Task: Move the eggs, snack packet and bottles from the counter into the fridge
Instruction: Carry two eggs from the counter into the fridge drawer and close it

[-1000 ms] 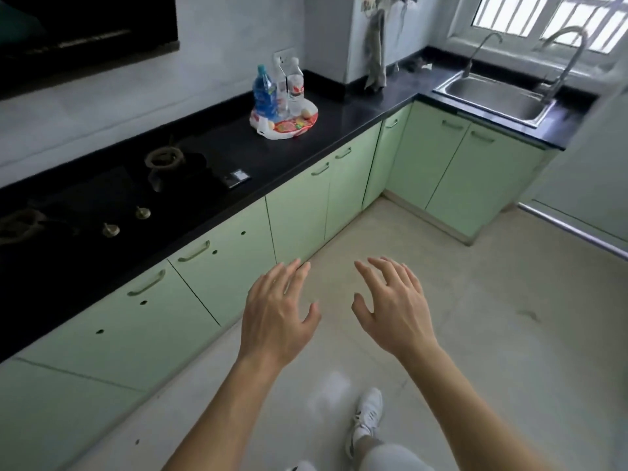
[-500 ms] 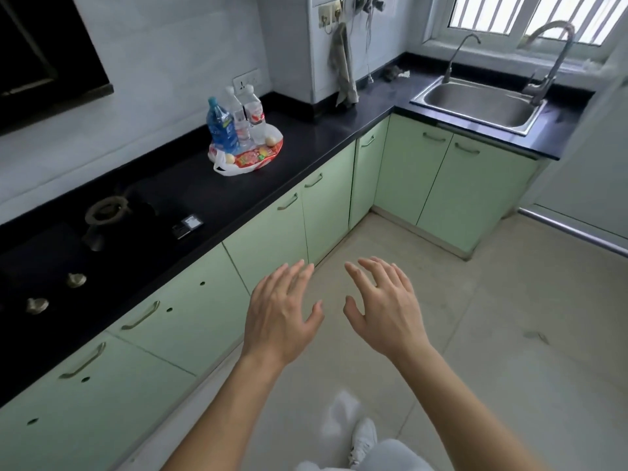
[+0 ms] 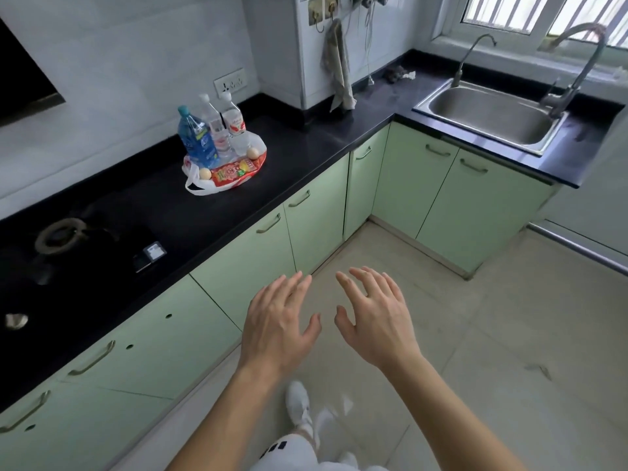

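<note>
Three bottles, two eggs, one packet

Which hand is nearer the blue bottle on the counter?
Left. The left hand is open by the cabinet fronts, short of the blue bottle; the right hand is open farther right, over the floor.

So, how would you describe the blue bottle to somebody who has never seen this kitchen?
Follow the black counter left from the sink to the white plastic bag below the wall socket. Three bottles stand there; the blue bottle is leftmost, next to two clear bottles.
</note>
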### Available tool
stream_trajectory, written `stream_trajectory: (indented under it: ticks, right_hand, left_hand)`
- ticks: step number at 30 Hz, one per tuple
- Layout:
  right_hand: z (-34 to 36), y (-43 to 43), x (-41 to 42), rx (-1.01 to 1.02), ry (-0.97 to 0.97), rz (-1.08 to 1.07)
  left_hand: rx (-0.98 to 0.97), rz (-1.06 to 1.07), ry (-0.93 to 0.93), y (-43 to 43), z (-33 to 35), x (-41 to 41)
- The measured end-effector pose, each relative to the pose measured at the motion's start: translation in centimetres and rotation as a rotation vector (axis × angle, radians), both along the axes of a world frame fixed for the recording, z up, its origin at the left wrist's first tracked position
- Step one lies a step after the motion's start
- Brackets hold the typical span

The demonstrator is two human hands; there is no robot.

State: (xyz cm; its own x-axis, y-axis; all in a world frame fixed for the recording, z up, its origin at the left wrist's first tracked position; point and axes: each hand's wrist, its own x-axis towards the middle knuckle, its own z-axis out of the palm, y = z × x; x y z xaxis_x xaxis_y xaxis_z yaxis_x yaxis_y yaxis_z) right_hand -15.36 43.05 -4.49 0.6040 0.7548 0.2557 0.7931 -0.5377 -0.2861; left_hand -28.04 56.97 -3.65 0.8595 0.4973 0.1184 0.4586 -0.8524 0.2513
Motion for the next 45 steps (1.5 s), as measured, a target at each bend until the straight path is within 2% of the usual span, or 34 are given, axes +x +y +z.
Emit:
stream_trajectory:
  ticks: [8,19,31,38,45]
  right_hand:
    - [-0.7,7.9,7.6,-0.028,-0.002,0.019]
    - [1.2,24.1,19.8,-0.065,-0.031,0.031]
    - [-1.7,33.7,28.0,-0.105,0.067,0.086]
    - [-2.6,40.8,34.8,-0.061,0.094,0.236]
    - [-1.5,47.8,42.0,-0.064,0.074,0.452]
  left_hand:
    - [-0.034,0.040,-0.022,8.0,-1.5,7.3]
    - [-0.049,0.063,-0.072,23.9,-0.5,19.3]
    - [-0.060,0.144,-0.021,33.0,-2.3,25.7]
    - [-0.021,0.265,0.028,37.1,-3.8,30.7]
    - [-0.056,0.517,0.038,39.5,-3.1,34.6]
